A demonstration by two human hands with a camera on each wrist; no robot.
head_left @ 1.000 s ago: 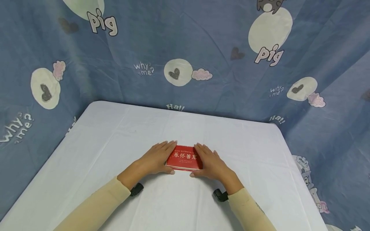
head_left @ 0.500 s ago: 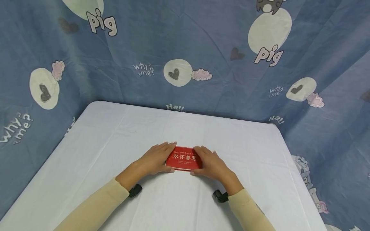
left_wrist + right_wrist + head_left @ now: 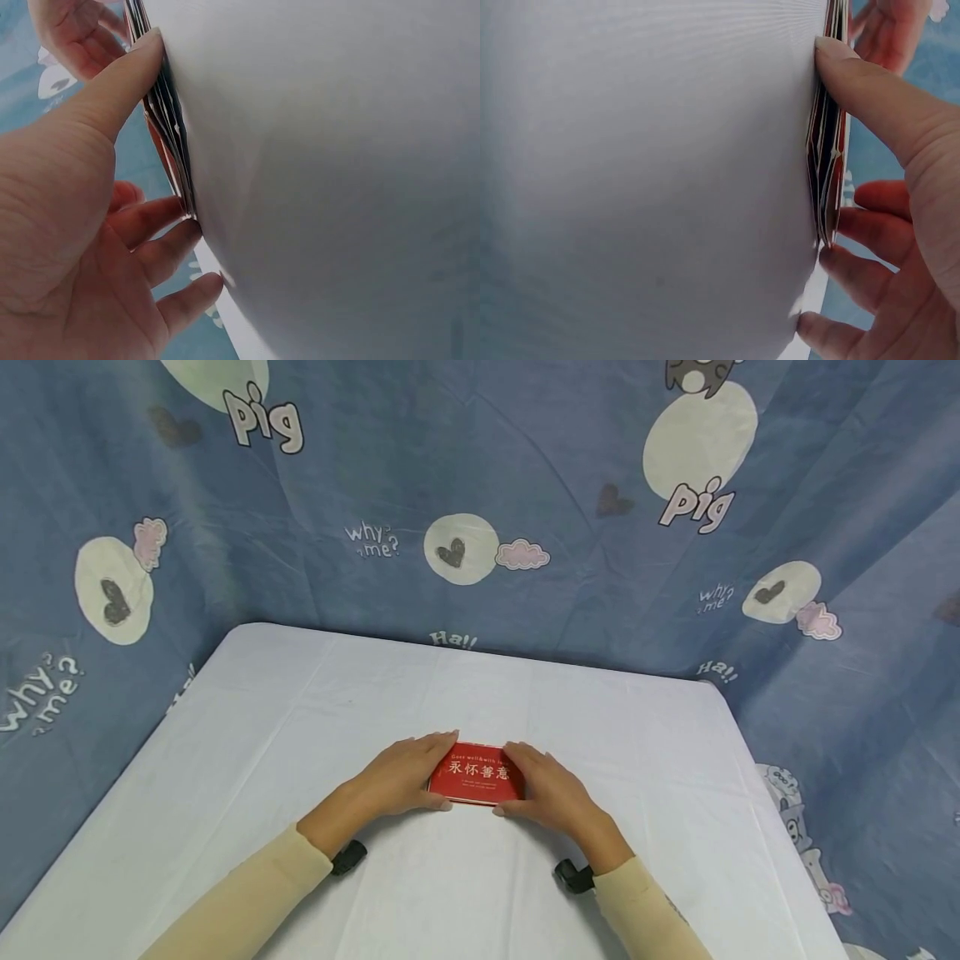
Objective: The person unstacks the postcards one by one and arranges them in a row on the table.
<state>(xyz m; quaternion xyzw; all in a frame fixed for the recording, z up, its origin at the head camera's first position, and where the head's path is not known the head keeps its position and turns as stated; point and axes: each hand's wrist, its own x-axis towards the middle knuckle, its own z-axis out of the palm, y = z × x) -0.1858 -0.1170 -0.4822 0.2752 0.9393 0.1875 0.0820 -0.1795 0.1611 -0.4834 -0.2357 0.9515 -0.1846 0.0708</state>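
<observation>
A thin stack of red-topped cards (image 3: 478, 777) lies flat near the middle of the white table, its cover printed with white Chinese characters. The left hand (image 3: 405, 777) grips its left end, thumb along the near edge and fingers at the far side. At the opposite end the right hand (image 3: 551, 789) holds it the same way. In the left wrist view, the layered edges of the stack (image 3: 171, 131) show dark, white and red beneath the thumb. The right wrist view shows layers of the stack (image 3: 826, 150) slightly fanned apart at the side.
A white cloth covers the table (image 3: 360, 693), whose far edge meets a blue printed curtain (image 3: 585, 593). Black wrist-worn cameras sit under both wrists, the left camera (image 3: 348, 857) and the right camera (image 3: 573, 876). Light yellow sleeves cover the forearms.
Both hands and the stack have shifted very slightly toward the person. The stack's near edge, with a pale layer sticking out before, now looks more even.
</observation>
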